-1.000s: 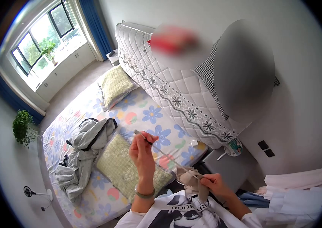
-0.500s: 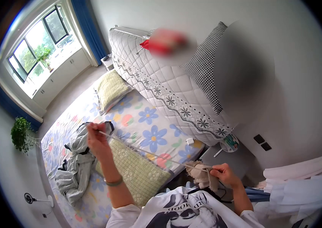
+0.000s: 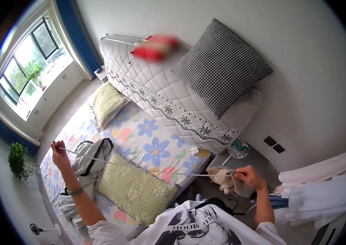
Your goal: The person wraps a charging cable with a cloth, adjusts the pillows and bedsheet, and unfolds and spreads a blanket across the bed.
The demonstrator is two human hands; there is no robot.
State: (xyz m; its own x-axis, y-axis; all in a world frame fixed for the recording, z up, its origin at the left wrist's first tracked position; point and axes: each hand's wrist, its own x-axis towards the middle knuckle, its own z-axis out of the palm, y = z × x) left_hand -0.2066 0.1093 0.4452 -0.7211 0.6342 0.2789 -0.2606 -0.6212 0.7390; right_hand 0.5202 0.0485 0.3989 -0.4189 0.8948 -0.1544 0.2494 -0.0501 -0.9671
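Note:
A thin white cord [image 3: 197,174] is stretched nearly straight across the view, over the bed. My left hand [image 3: 61,158], raised at the left above the bed, pinches one end of it. At the right, my right hand [image 3: 251,178] closes its fingers on the cord and on the edge of a beige cloth item with a frayed rim [image 3: 223,179]. That cloth hangs beside the right fingers; its exact kind is unclear. A grey garment with dark trim [image 3: 95,157] lies crumpled on the bed beyond my left forearm.
The flowered bed sheet [image 3: 155,152] carries two pale green pillows [image 3: 134,190] and a small white box [image 3: 195,150]. A quilted headboard [image 3: 156,83] has a checked cushion [image 3: 224,67] and a blurred red thing [image 3: 156,48] on it. Pale clothes [image 3: 324,200] hang at right.
My left hand has moved out to the left, so the span of cord between my hands is longer. My right hand keeps its hold. The view has shifted, and the checked cushion shows whole.

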